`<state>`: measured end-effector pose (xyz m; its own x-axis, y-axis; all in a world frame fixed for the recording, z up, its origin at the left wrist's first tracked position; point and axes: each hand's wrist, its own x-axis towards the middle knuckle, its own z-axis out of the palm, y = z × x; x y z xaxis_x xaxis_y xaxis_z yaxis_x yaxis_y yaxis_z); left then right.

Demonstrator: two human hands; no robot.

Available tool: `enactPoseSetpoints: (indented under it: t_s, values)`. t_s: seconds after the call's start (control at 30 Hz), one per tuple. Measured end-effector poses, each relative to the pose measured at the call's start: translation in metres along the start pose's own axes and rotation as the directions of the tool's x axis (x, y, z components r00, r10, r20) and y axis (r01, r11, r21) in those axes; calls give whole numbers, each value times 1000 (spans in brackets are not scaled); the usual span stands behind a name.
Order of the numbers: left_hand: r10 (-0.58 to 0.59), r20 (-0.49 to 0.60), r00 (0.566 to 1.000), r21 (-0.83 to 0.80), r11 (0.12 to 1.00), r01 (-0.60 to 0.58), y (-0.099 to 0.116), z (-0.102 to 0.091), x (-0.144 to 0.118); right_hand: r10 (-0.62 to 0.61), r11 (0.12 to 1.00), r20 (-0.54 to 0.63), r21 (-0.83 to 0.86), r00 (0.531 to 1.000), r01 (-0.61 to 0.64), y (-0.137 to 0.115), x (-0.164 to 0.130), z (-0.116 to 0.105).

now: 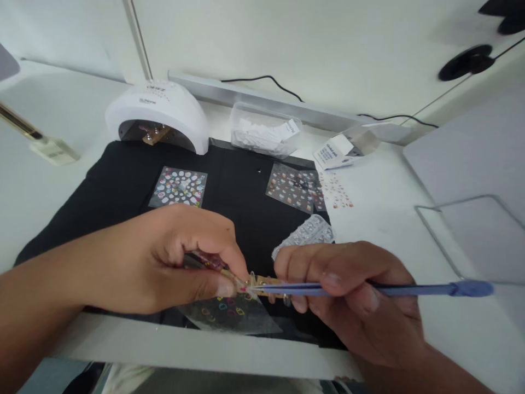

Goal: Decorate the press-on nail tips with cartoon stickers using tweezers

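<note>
Spreading across the white desk (394,219), a black rectangular work mat (123,180) gives a dark ground against which small pale pieces would show clearly. At its far edge sits a white domed nail-curing lamp (158,112) with its opening facing the person, and beside that a clear plastic tub of white paper slips (264,131).

The left hand (164,257) is closed around a small stick-like holder (207,261), thumb and forefinger pinched near its tip, seemingly so the tiny clear nail tip (251,280) mounted there stays steady. The right hand (353,295) pinches slim blue tweezers (369,288) between thumb and fingers, their closed point meeting the nail tip; whether something tiny is caught in that point is too small to tell. The two hands nearly touch above the mat's near edge, probably to brace each other for fine placing.

Directly beneath them lies a clear sheet of small coloured outline stickers (229,313), close at hand. Farther back rest a dotted sticker sheet (179,187) on the left, a dark sheet of small decals (293,189) on the right and a clear tray of nail tips (307,234). None of these stands between the hands.
</note>
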<state>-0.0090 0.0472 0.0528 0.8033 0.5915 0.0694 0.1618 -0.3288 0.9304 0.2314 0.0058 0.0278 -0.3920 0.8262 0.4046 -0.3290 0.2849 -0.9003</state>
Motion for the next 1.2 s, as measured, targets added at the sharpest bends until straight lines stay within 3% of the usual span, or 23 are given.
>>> enactPoseSetpoints:
  t_s: [1.2]
  values:
    - [-37, 29, 999, 16, 999, 37, 1, -3, 0, 54, 998, -13, -15, 998, -55, -2, 0, 2]
